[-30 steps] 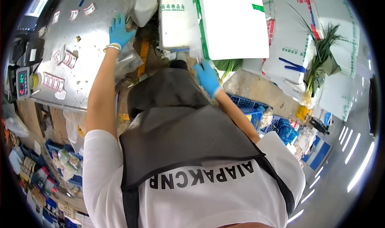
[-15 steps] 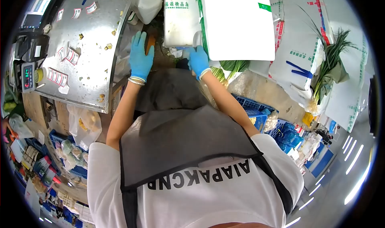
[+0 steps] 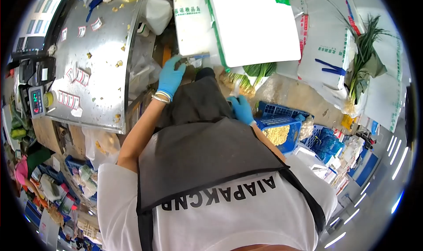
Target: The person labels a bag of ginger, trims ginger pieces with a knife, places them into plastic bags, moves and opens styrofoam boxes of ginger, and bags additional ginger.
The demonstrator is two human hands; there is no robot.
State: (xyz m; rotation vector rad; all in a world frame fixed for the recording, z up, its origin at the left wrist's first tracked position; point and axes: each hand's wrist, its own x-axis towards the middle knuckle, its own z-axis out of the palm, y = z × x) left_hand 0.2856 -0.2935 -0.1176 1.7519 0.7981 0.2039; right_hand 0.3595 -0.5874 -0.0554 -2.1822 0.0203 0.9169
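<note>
My left hand [image 3: 171, 79], in a blue glove, reaches forward beside the dark apron [image 3: 194, 96]. Its fingers are stretched and the thumb stands apart; I see nothing held. The fingertips are near the lower left corner of a white foam box [image 3: 187, 28]. Low at the apron's right side is my right hand [image 3: 241, 110], also blue-gloved, with its fingers curled. A pale, blurred sliver [image 3: 236, 88] projects up from these fingers; its kind is unclear. Just beyond it lie green leafy stalks with pale root ends [image 3: 246, 81], partly beneath a white foam lid [image 3: 257, 26].
A metal table [image 3: 99, 52] with stuck labels and scraps is on the left, with a scale display [image 3: 37, 102]. A blue crate [image 3: 286, 138] holds yellowish pieces at right. Green onions [image 3: 363, 61] lie on foam boards. A white jug [image 3: 157, 13] stands beside the table.
My right hand has drawn back from the foam box edge, down and right to the apron's side. My left hand has moved slightly right and nearer to me. The camera view has shifted slightly.
</note>
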